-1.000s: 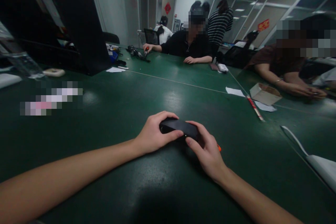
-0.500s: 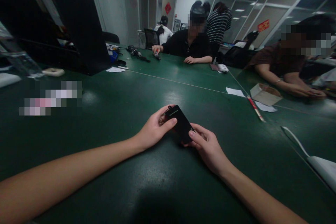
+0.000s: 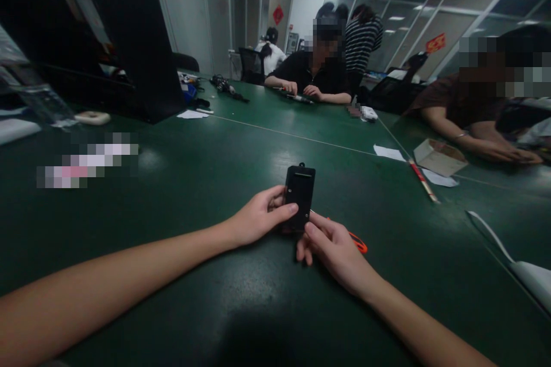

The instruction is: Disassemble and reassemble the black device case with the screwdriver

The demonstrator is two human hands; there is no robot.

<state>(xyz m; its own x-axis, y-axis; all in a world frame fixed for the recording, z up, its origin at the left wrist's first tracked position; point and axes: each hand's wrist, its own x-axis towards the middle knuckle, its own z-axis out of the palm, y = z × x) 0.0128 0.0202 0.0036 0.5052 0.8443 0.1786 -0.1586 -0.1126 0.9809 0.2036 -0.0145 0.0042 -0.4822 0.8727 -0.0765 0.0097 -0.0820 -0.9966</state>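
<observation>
Now, head view: only one camera, looking down at a green table (image 3: 181, 195).
Black device (image 3: 299, 197): stands upright at centre frame, just above both hands.
Left hand (image 3: 258, 219): thumb and fingers pinch the device's lower left edge.
Right hand (image 3: 331, 243): fingertips touch its bottom edge; whether they truly grip, I cannot tell.
Orange cord (image 3: 356, 241): lies just beside the right hand, partly hidden.
Risk: the pinch looks light and low, so the device could tip forward onto the table.
Risk: fingers could snag the cord.
</observation>
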